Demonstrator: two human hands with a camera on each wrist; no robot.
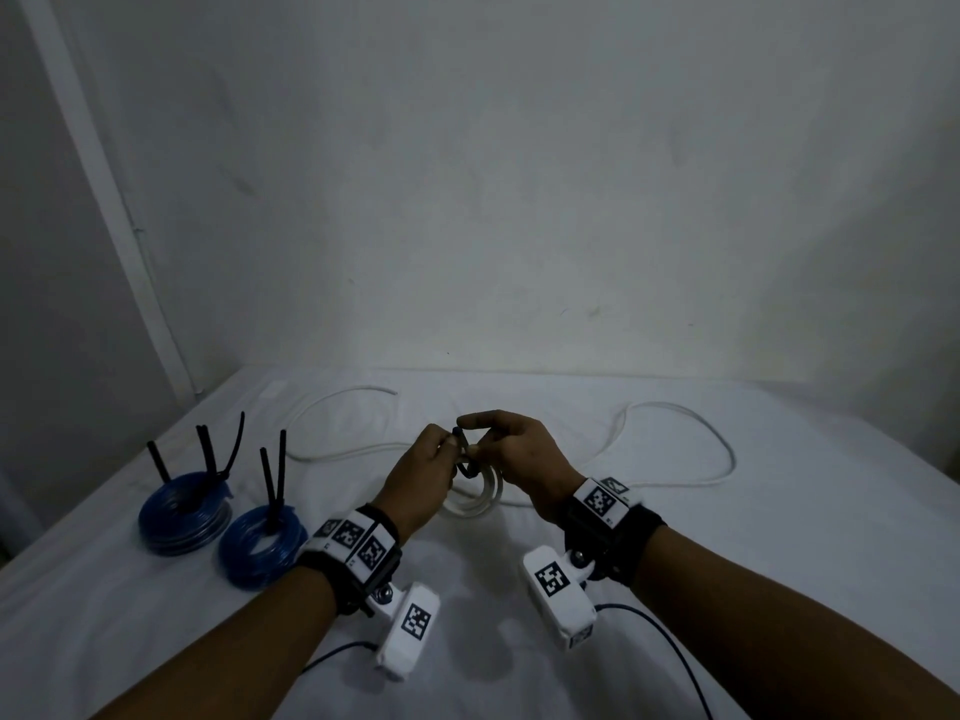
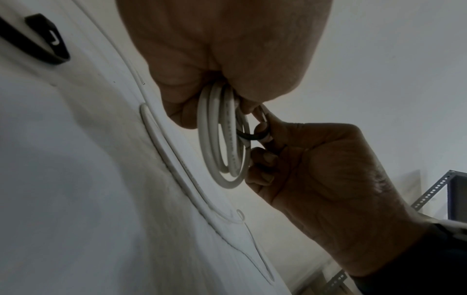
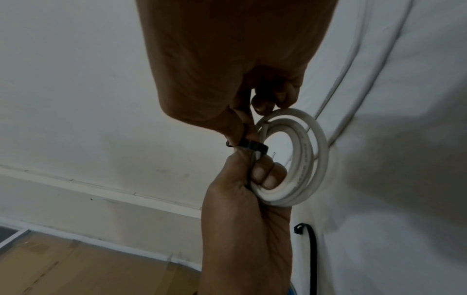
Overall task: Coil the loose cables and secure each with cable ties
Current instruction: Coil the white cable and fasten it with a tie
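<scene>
A small coil of white cable [image 1: 480,498] hangs between both hands just above the white sheet. My left hand [image 1: 445,452] grips the coil [image 3: 303,155], its fingers curled through the loops. A black cable tie [image 1: 462,449] is looped around the coil's strands [image 2: 222,139]. My right hand [image 1: 475,433] pinches the tie [image 3: 250,146] between thumb and fingertips beside the left thumb. In the left wrist view the tie [image 2: 252,136] shows as a dark band across the coil. The tie's free end is hidden by the fingers.
Two blue cable coils [image 1: 182,517] [image 1: 260,548] with upright black ties lie at the left on the sheet [image 1: 779,537]. A loose white cable [image 1: 675,444] snakes behind the hands. A spare black tie [image 2: 48,44] [image 3: 307,233] lies on the sheet. The wall stands close behind.
</scene>
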